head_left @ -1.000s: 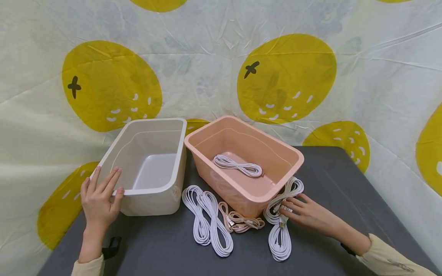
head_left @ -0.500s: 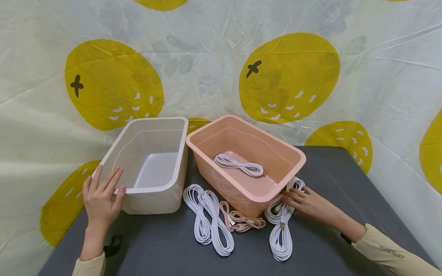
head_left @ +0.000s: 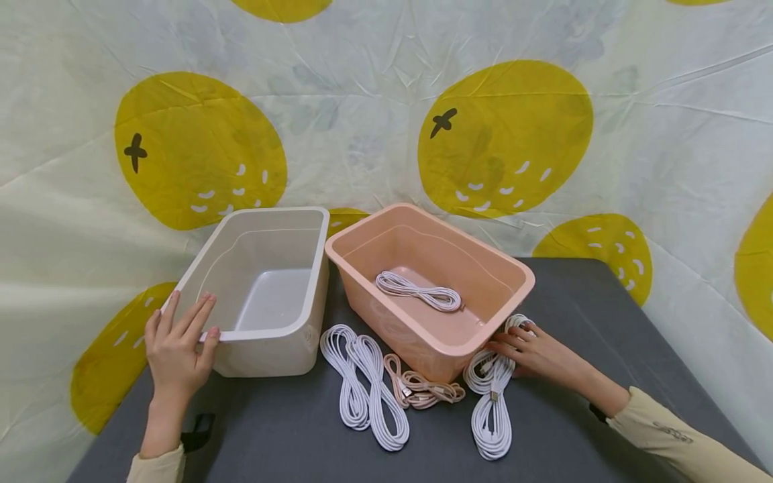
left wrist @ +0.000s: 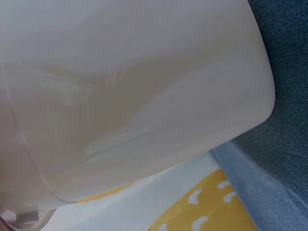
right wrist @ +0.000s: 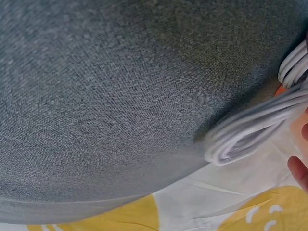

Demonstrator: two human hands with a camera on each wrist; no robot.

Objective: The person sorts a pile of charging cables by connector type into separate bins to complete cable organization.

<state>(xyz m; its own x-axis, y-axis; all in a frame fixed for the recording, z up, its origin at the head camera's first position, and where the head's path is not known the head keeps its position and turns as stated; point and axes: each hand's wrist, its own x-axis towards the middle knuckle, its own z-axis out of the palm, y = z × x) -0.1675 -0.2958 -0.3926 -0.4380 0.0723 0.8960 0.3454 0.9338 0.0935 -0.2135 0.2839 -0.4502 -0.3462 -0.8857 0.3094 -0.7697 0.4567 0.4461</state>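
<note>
My left hand point(head_left: 178, 355) rests on the near left corner of the white bin point(head_left: 308, 335), its fingers spread over the rim. The bin's outer wall point(left wrist: 144, 86) fills most of the left wrist view. Beside the right corner of the pink bin point(head_left: 386, 315), my right hand point(head_left: 540, 355) reaches over a coiled white cable point(head_left: 516, 322). Fingertips point(right wrist: 299, 172) show at the right edge of the right wrist view, near that cable's loops point(right wrist: 255, 130). Another coiled white cable point(head_left: 492, 429) lies just in front. Inside the pink bin is a bundled white cable point(head_left: 417, 290).
Two white cable bundles point(head_left: 377, 396) and pinkish coiled cables point(head_left: 425, 390) lie before the bins on the dark grey table point(head_left: 272, 436). A fruit-print cloth point(head_left: 362, 134) hangs behind. The bins stand side by side, almost touching at their rims.
My right hand has shifted slightly away from me along the white cables, uncovering more of the nearer coil and its plug. My left hand has stayed on the white bin's rim.
</note>
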